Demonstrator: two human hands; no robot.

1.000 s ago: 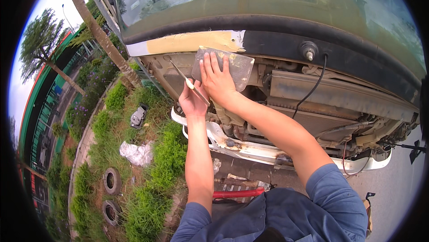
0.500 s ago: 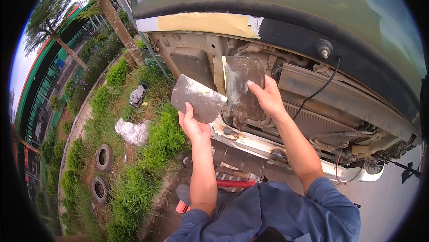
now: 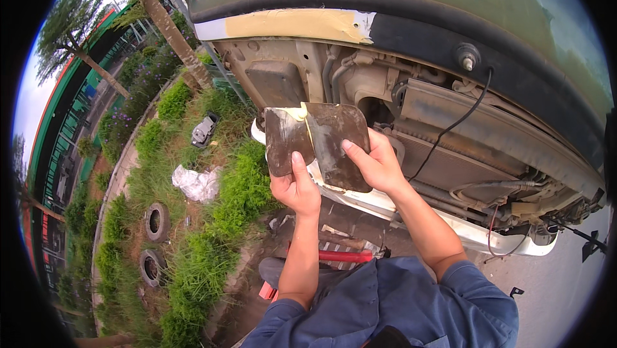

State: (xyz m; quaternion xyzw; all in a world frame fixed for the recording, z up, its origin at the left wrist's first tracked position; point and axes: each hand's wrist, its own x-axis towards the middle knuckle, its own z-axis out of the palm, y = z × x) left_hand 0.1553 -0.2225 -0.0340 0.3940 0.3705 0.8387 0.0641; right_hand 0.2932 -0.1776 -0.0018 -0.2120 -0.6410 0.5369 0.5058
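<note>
In front of the vehicle I hold two thin putty plates with rounded corners, both worn and smeared. My left hand (image 3: 297, 187) grips the smaller left plate (image 3: 286, 145), thumb on its face. The larger right plate (image 3: 337, 145) is pinched in my right hand (image 3: 379, 165), its fingers behind the plate. The two plates meet and overlap along their inner edges. A dab of pale yellow putty (image 3: 297, 113) sits at the top of that seam. Beyond them, similar yellow filler covers part of the vehicle's front panel (image 3: 283, 25).
The vehicle's front is opened up, with a radiator (image 3: 450, 155) and a hanging black cable (image 3: 450, 128) on the right. A white bumper (image 3: 450, 226) lies below. On the grass to the left are tyres (image 3: 156, 221) and a plastic bag (image 3: 195, 183). A red bar (image 3: 344, 256) lies below my hands.
The plates were side by side and tilted apart; now their inner edges overlap, with putty gathered at the top of the seam. My left hand moved right, and both hands came slightly lower.
</note>
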